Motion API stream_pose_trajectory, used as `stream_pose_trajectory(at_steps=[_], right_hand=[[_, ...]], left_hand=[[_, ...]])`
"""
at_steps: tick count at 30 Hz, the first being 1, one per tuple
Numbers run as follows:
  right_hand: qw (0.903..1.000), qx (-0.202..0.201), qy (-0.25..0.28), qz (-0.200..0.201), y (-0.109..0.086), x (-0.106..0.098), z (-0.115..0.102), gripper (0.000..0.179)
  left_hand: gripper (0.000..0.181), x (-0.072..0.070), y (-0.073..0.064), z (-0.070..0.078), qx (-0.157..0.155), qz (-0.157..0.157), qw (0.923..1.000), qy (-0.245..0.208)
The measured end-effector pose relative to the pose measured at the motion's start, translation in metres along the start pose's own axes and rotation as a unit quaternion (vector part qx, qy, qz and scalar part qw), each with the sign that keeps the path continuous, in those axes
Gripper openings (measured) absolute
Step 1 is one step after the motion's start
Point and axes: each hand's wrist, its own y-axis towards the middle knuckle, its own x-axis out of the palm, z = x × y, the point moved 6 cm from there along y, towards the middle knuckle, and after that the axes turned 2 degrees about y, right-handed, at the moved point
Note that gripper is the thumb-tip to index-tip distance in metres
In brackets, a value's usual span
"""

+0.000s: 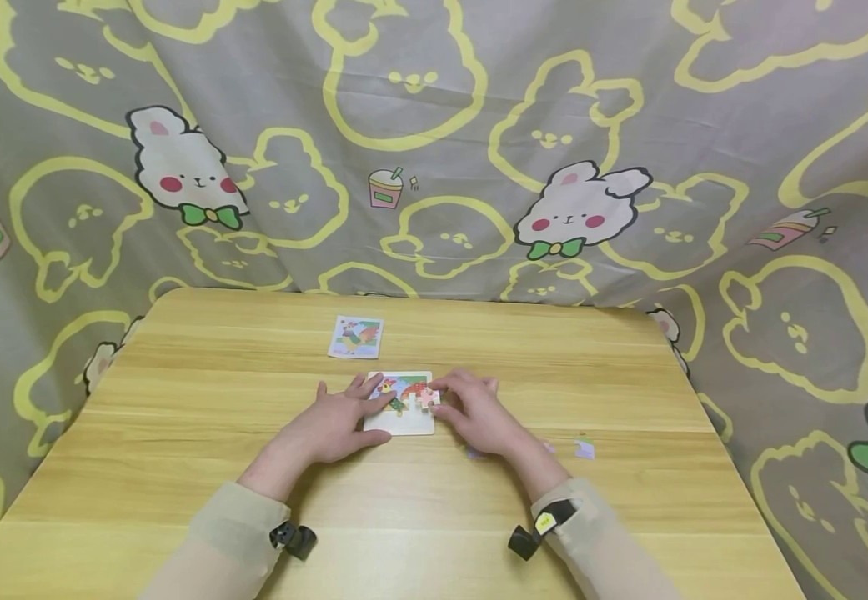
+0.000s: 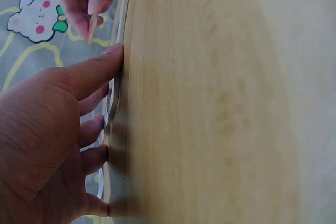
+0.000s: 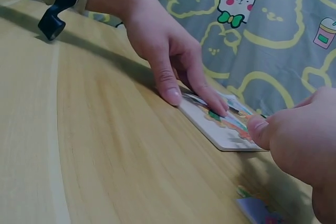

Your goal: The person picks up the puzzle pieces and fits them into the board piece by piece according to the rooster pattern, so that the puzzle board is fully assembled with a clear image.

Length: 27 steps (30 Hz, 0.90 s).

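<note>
A small white puzzle board [image 1: 407, 427] lies mid-table, its upper part filled with joined pieces that show a colourful rooster. My left hand [image 1: 338, 423] rests at its left side with fingers spread; the index finger presses on the picture and the thumb [image 3: 171, 96] touches the near edge. At the board's right side my right hand [image 1: 481, 415] pinches a pinkish puzzle piece [image 1: 428, 401] between thumb and fingertips. In the left wrist view that puzzle piece [image 2: 92, 27] is seen edge-on, raised over the board. The right hand hides part of the board in the right wrist view.
A square picture card [image 1: 356, 337] with the same rooster lies beyond the board. Loose puzzle pieces lie to the right, one purple and green [image 1: 584, 447], others partly hidden by the right forearm. A patterned curtain [image 1: 449, 167] hangs behind the wooden table [image 1: 201, 375].
</note>
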Motion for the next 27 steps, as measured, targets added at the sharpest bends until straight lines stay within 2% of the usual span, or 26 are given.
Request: stream_pose_trajectory(at_steps=[14, 27], right_hand=[[0.999, 0.01, -0.041, -0.018, 0.01, 0.016, -0.001, 0.038], [0.9958, 0.011, -0.083, -0.036, 0.015, 0.023, -0.001, 0.042]], left_hand=[[0.071, 0.0, 0.001, 0.0, 0.007, 0.005, 0.9999, 0.006], [0.071, 0.001, 0.001, -0.002, 0.008, 0.005, 0.9999, 0.007]])
